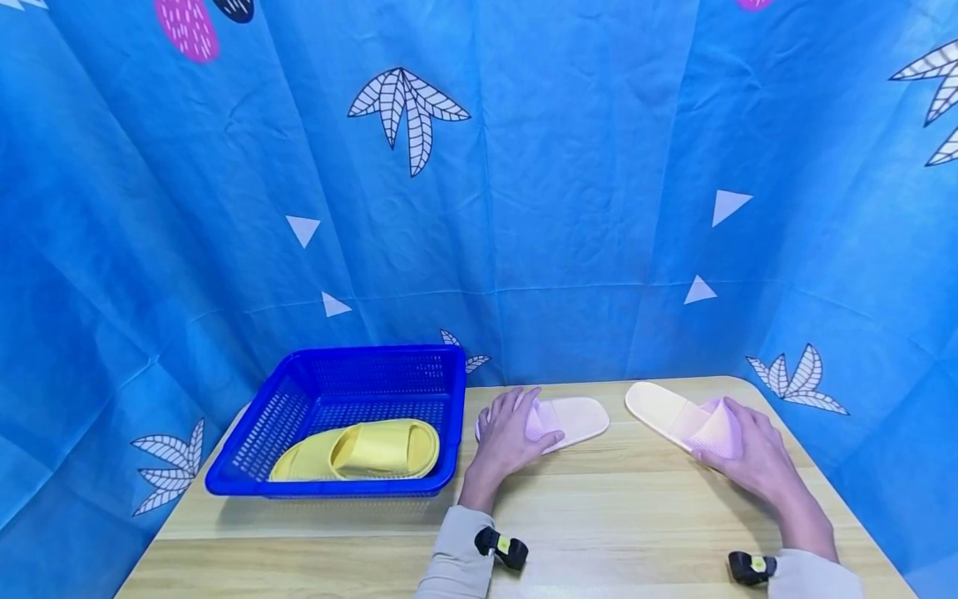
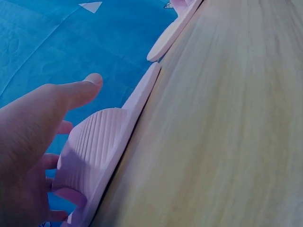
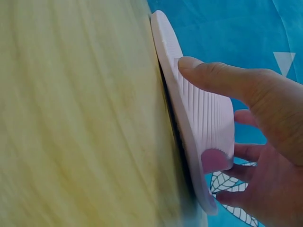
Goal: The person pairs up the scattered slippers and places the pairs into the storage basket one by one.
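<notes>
Two pale pink slippers with ribbed straps lie on the wooden table. My left hand (image 1: pixel 512 433) spreads over the strap end of the left pink slipper (image 1: pixel 576 418); in the left wrist view its thumb is raised off the ribbed strap (image 2: pixel 92 142), while the other fingers are partly hidden behind it. My right hand (image 1: pixel 756 453) curls round the strap of the right pink slipper (image 1: pixel 662 409). In the right wrist view the thumb lies against the near side of that strap (image 3: pixel 206 113) and the fingers reach to its far side.
A blue plastic basket (image 1: pixel 224 476) stands at the table's left, with yellow slippers (image 1: pixel 359 449) inside. Beyond the wooden table (image 1: pixel 614 516) hangs a blue patterned curtain (image 1: pixel 561 208), along its back and sides.
</notes>
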`<state>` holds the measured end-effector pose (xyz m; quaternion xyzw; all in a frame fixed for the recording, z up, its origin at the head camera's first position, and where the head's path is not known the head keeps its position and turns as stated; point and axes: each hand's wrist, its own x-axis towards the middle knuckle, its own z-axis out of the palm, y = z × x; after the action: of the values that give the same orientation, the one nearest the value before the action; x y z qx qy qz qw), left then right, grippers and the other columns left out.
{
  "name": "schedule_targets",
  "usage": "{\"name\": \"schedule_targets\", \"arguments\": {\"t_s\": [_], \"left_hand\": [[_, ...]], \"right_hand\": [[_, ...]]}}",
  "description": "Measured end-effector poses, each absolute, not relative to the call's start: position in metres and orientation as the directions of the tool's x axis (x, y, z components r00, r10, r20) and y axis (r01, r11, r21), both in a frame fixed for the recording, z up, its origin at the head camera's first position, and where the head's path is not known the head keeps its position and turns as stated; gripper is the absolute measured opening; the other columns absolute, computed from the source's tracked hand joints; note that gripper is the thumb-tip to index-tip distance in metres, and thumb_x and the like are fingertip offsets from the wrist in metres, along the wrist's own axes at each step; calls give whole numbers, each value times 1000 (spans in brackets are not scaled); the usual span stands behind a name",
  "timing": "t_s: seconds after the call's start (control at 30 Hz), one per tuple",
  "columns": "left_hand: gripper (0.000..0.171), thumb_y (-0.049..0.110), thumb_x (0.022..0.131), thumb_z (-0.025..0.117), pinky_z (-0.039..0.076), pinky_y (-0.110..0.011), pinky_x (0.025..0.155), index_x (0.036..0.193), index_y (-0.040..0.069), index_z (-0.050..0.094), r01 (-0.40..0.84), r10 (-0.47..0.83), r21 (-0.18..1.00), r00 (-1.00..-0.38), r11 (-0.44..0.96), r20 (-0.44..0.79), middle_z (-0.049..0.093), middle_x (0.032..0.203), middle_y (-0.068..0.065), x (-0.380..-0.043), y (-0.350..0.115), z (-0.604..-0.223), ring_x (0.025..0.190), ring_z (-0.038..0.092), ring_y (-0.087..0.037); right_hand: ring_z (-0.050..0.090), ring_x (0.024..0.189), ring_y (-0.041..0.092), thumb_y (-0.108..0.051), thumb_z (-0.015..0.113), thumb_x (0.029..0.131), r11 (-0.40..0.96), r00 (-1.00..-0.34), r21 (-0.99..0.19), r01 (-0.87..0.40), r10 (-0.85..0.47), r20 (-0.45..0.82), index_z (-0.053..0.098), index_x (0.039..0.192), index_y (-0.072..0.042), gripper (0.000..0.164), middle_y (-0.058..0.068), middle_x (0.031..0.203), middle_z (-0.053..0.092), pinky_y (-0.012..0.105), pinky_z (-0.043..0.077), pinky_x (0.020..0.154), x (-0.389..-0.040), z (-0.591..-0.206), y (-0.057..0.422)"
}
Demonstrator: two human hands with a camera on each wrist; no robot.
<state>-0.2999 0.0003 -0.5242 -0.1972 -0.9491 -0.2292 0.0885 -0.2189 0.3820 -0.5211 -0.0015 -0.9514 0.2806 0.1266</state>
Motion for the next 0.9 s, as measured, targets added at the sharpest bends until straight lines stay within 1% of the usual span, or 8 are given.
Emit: {"name": "schedule_targets", "arguments": {"t_s": [0.2,0.3,0.53,0.73,0.8,0.9], "left_hand": [[90,67,84,71,29,-67,110,157,24,42,390,323,401,-919,829,227,43,156,-11,-300,0,-526,143,37,-36],[95,66,81,74,28,-66,111,158,22,39,370,312,398,-928,840,204,44,155,-10,-300,0,-526,143,37,-35],[107,66,75,80,31,-65,107,160,18,36,341,287,370,-938,864,195,47,149,-12,-301,-2,-528,138,41,-36],[113,66,71,83,33,-62,104,160,17,34,327,278,366,-943,871,182,48,146,-12,-301,-1,-526,133,43,-36],[114,65,69,85,34,-61,103,160,17,34,326,277,367,-944,871,180,48,145,-12,-301,-1,-527,132,43,-36],[115,65,68,86,34,-61,102,159,18,35,325,276,365,-944,872,180,49,144,-12,-301,-2,-529,131,44,-35]], "right_hand": [[33,122,63,-38,88,78,843,-977,-537,-38,81,195,13,158,11,120,47,142,27,78,34,92,-216,-522,382],[32,121,62,-40,88,78,840,-981,-543,-18,88,170,8,158,10,124,47,141,25,77,34,92,-215,-521,382],[35,114,61,-45,88,76,849,-982,-529,3,102,157,9,157,13,127,47,137,25,73,38,87,-217,-520,381],[38,107,58,-53,87,75,857,-987,-512,54,124,104,6,156,15,133,46,132,24,68,40,83,-216,-515,379],[37,108,58,-55,86,75,857,-989,-511,65,124,81,5,156,15,134,47,132,24,68,40,83,-216,-515,379],[35,110,61,-56,84,77,857,-992,-510,76,118,50,5,155,15,133,48,134,25,72,38,85,-215,-514,379]]}}
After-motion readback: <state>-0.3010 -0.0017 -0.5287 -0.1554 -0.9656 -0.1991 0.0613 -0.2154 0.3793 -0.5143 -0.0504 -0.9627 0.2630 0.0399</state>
